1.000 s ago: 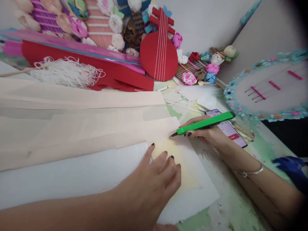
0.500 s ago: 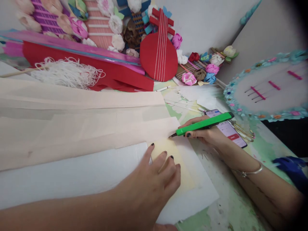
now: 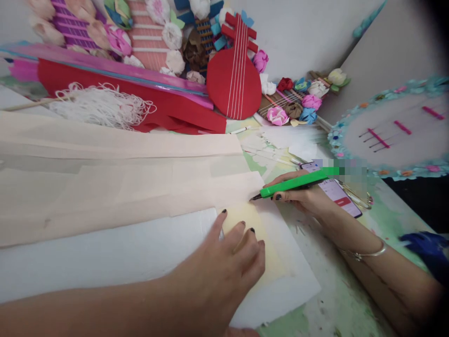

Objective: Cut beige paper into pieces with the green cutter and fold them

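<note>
My right hand (image 3: 298,192) is closed round a green utility knife (image 3: 294,183), its tip down at the edge of the pale pink paper (image 3: 196,187). Lower and further left, my left hand (image 3: 228,262) lies with fingers spread and bent over a cream sheet (image 3: 270,248) and the corner of a white foam board (image 3: 105,262). A larger white sheet (image 3: 298,281) shows beneath the cream one. The pink paper stretches to the left edge of the view.
Behind the paper lie white string (image 3: 101,105), red sheets (image 3: 196,119) and a red lute-shaped piece (image 3: 234,84). A phone (image 3: 338,194) rests beyond my right wrist. Paper-flower instruments lean at the back; a flower-edged oval (image 3: 396,126) stands at the right.
The whole view has shifted slightly to the right. Both hands keep nearly the same pose, with the knife still at the paper's edge.
</note>
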Demonstrator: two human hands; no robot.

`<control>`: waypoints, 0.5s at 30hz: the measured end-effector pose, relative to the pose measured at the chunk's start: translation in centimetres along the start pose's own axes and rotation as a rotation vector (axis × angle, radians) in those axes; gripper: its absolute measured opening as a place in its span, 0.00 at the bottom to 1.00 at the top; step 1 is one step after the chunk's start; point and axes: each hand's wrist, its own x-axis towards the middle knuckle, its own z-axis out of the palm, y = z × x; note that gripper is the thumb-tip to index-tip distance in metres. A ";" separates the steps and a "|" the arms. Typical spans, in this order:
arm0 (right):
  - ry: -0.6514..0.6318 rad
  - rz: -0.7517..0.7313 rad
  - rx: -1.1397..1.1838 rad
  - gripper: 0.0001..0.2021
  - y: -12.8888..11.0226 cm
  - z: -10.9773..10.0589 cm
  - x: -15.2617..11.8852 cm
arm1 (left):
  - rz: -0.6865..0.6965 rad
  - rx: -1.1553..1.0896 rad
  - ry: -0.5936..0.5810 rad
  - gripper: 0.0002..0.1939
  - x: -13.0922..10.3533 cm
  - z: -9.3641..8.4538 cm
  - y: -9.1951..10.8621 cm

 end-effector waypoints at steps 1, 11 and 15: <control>0.002 0.008 -0.007 0.13 0.0 0.0 0.0 | 0.006 0.001 0.001 0.45 0.0 -0.1 0.0; -0.023 -0.001 0.056 0.12 -0.6 0.2 0.1 | 0.024 0.002 -0.008 0.45 0.1 0.1 0.1; -0.012 -0.011 0.045 0.11 -0.5 0.1 0.1 | 0.039 0.003 -0.011 0.45 0.1 0.0 -0.1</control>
